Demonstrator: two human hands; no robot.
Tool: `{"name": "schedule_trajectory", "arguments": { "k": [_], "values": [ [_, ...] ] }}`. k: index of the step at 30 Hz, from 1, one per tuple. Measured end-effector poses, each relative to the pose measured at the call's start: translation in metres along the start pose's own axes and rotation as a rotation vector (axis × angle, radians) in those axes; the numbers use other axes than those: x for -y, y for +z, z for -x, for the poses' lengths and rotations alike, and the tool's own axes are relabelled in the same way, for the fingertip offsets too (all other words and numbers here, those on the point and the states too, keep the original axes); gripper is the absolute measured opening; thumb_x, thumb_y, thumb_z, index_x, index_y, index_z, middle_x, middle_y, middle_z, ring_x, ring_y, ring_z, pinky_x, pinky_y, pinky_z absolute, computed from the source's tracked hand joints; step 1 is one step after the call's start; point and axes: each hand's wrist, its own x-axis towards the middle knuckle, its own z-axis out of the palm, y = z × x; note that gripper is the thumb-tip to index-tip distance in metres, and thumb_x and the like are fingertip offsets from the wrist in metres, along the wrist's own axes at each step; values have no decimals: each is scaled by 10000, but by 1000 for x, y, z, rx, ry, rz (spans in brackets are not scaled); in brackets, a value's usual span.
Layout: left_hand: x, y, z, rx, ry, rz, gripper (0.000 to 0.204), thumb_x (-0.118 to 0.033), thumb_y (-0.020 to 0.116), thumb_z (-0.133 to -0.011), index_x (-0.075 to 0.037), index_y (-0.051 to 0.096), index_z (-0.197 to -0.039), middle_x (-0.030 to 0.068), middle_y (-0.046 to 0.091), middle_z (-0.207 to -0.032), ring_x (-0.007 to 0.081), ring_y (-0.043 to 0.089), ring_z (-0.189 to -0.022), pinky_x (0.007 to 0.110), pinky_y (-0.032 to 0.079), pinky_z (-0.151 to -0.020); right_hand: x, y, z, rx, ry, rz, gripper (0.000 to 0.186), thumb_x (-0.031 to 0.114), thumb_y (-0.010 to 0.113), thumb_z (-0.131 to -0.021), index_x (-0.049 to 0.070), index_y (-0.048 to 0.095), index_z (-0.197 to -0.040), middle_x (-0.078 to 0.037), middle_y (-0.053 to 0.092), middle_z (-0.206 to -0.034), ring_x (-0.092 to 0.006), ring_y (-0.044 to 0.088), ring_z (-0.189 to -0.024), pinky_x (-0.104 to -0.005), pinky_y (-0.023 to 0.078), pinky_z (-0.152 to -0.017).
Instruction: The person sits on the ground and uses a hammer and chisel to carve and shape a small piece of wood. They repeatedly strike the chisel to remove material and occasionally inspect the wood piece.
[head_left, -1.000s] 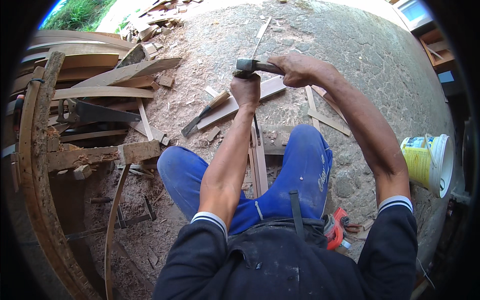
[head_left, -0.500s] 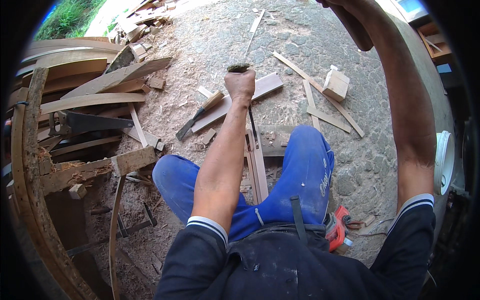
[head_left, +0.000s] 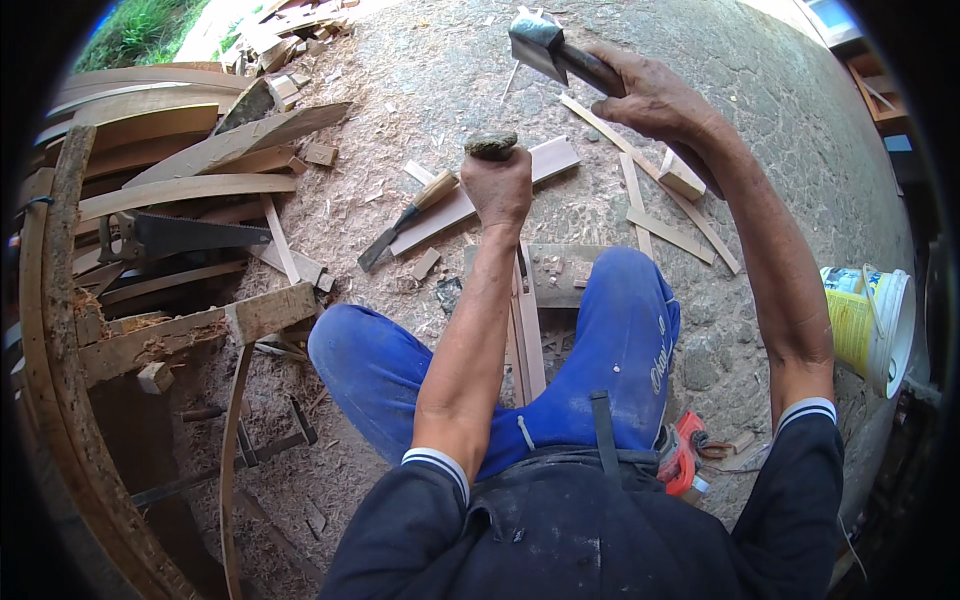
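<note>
Grey metal makes up the blocky head of the hammer, its top face catching the light to a pale blue-white, its sides darker and flat. The right hand is clamped on the dark handle, fingers wrapped round it, so that the head hangs in the air beyond the left fist and a little to its right, well apart from it. The left hand is closed tight round an upright tool handle; only the butt shows above the fist, a rounded, brownish-green end, rough and frayed at the rim. What lies lower on that tool is mostly hidden by the fist and forearm. Below, between the knees, runs a narrow length of reddish-brown wood, paler along one edge, with a dark opening near its far end; whether the held tool touches it cannot be told. Beyond the left forearm lies a long pale board, smooth and straight-edged, and against it a chisel with a tan wooden handle and a broad, dull grey blade pointing back to the left.
</note>
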Motion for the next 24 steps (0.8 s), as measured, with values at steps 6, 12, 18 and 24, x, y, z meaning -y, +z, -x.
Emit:
{"name": "schedule_trajectory", "arguments": {
  "k": [6, 12, 18, 24],
  "values": [
    [42, 17, -17, 18, 24, -21, 130, -82, 683, -749, -3, 650, -651, 1, 608, -580, 82, 538, -576, 311, 445, -551, 59, -87, -42, -337, 103, -598, 505, 95, 629, -899, 15, 482, -1375, -81, 600, -850, -157, 589, -637, -314, 514, -537],
    [1, 6, -7, 46, 325, -178, 83, -98, 697, -794, -27, 697, -751, 57, 698, -679, 129, 643, -648, 326, 501, -635, 55, -21, 3, 256, 4, 145, 484, 6, 577, -925, 186, 523, -1372, -47, 677, -864, -138, 678, -777, -359, 587, -640],
    [-75, -37, 52, 26, 191, -86, 175, -90, 770, -759, 2, 701, -890, 146, 752, -868, 223, 757, -870, 367, 575, -790, 51, 14, 81, 89, -71, -231, 550, 51, 668, -887, 142, 525, -1410, -165, 718, -934, -279, 726, -882, -412, 566, -810],
    [-5, 16, -34, 189, -280, -12, 140, -95, 681, -736, 39, 688, -696, 112, 681, -624, 145, 649, -620, 350, 499, -604, 42, 41, 152, -213, 157, -445, 620, 130, 721, -876, 135, 500, -1456, -229, 719, -1158, -335, 724, -1078, -425, 548, -956]
  ]
}}
